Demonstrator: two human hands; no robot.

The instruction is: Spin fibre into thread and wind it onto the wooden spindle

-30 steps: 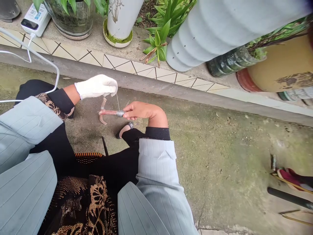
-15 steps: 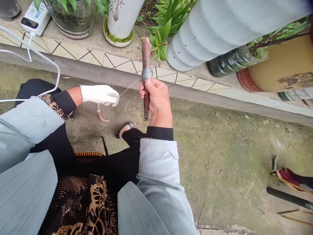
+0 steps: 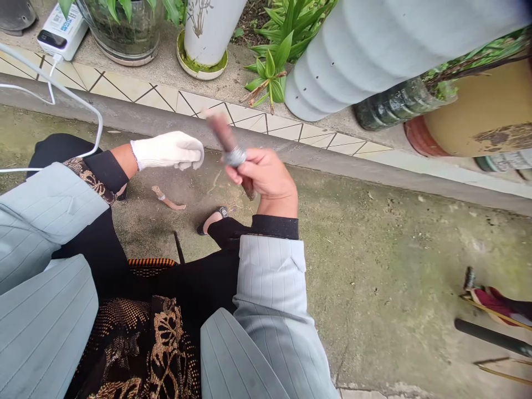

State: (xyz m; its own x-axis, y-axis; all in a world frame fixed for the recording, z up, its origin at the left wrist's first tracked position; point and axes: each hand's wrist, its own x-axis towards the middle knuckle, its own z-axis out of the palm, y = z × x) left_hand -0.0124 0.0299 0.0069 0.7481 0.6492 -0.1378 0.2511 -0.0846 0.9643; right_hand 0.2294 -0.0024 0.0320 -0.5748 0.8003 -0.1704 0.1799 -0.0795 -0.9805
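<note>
My right hand (image 3: 266, 174) is bare and wrapped around a short brown stick (image 3: 222, 128), which is smeared by motion and leans up to the left. Grey wire (image 3: 235, 157) is wound in a thick band about the stick, just above my fingers. To the left, my left hand (image 3: 174, 151) wears a white knitted glove, its fingers closed. The thin strand of wire between the hands hardly shows now. On the ground below the glove lies a small bent piece of wood (image 3: 168, 200) with a pale band around it.
Along the tiled ledge (image 3: 164, 100) stand a white pot (image 3: 210, 33), a glass planter (image 3: 124, 33), a large ribbed pale container (image 3: 353, 50) and a power bank (image 3: 62, 33). A white cable (image 3: 93, 105) crosses at left. At lower right, another person's shoe (image 3: 494, 302) is visible.
My right hand has turned the stick from upright to leaning left, its top swinging down and leftward. The gloved left hand has risen slightly, uncovering more of the bent wood below.
</note>
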